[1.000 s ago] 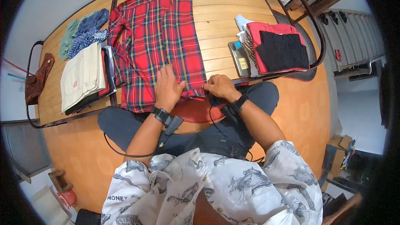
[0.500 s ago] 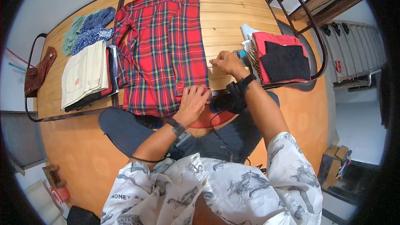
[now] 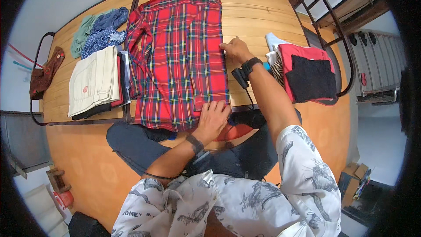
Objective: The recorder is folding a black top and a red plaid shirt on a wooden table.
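Note:
A red plaid long-sleeved shirt (image 3: 175, 61) lies spread out in front of me, its collar at the far end. One sleeve is folded lengthwise along its right side, while the other lies bent at the left. My left hand (image 3: 213, 118) rests on the near right corner, by the cuff and hem, with its fingers laid out on the cloth. Farther up the right edge, my right hand (image 3: 237, 50) has its fingers curled, and the fingertips pinch or press the shirt's edge. Exactly how much cloth they grip is hidden.
Folded cream trousers (image 3: 93, 77) top a stack at the left, with crumpled blue and green clothes (image 3: 103, 30) behind. At the right, black folded cloth (image 3: 310, 79) lies on a pink garment (image 3: 302, 52). A metal rail (image 3: 340, 28) bounds the wooden platform (image 3: 250, 8).
My right hand has moved away from me and left, from beside the shirt to its right edge. The left hand stays at the near corner. The whole view has shifted slightly.

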`<state>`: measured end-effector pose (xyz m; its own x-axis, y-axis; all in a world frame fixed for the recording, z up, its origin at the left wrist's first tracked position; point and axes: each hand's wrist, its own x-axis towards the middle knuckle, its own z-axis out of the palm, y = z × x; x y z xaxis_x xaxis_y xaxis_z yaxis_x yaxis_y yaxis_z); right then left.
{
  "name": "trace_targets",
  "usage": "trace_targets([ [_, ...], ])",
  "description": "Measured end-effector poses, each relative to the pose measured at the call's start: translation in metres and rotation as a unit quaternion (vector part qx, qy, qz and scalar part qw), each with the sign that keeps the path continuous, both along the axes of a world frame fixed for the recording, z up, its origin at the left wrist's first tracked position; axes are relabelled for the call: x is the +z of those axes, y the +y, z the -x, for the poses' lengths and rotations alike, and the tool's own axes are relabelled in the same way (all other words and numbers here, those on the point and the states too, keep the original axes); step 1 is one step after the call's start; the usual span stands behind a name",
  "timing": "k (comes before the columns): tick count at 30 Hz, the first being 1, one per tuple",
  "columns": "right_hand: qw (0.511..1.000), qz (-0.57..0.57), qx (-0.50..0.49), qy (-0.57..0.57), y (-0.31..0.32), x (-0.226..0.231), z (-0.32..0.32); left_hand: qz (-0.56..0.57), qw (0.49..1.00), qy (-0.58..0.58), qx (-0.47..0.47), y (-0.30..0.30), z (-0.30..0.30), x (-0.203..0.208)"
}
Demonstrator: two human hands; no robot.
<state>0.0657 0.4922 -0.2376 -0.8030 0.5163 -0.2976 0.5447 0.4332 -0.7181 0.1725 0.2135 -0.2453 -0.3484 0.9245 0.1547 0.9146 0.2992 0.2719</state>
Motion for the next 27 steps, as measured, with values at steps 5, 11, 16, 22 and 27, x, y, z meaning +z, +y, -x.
trace_targets([
  [5, 0.995, 0.054, -0.079, 0.016, 0.003, 0.003, 0.031, -0.009, 0.999, -0.048, -0.016, 0.001, 0.004, 0.006],
  [11, 0.984, 0.128, -0.111, 0.058, 0.022, -0.021, 0.080, -0.004, 0.999, 0.029, -0.028, 0.003, 0.004, -0.007],
  [16, 0.971, 0.177, -0.144, 0.076, 0.020, -0.019, 0.099, -0.003, 1.000, -0.014, -0.016, 0.002, 0.009, -0.002],
  [22, 0.993, 0.031, -0.099, 0.062, 0.018, -0.006, 0.093, -0.042, 0.994, -0.092, -0.035, 0.000, 0.012, 0.000],
  [27, 0.993, 0.003, -0.078, 0.093, 0.036, -0.016, 0.090, -0.057, 0.991, -0.115, -0.048, 0.007, 0.013, 0.003],
])
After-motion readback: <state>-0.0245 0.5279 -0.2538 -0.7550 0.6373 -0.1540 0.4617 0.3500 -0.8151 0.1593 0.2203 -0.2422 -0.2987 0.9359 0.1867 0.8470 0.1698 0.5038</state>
